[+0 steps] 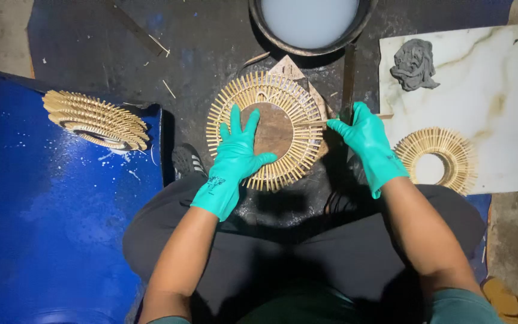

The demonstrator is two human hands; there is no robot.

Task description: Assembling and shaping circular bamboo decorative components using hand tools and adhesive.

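Observation:
A round ring of thin bamboo sticks (pixel 292 102) lies on a dark floor mat in front of me, around a brown disc (pixel 276 129) at its centre. My left hand (pixel 235 153), in a green rubber glove, presses flat on the ring's left side and the disc. My right hand (pixel 364 138), also green-gloved, pinches a thin bamboo stick (pixel 313 123) that points left into the ring's right edge.
A stack of finished stick rings (pixel 97 119) rests on a blue surface at left. Another ring (pixel 445 157) and a grey rag (pixel 415 63) lie on a white marble slab (pixel 499 108) at right. A basin of white liquid (pixel 310 21) stands ahead.

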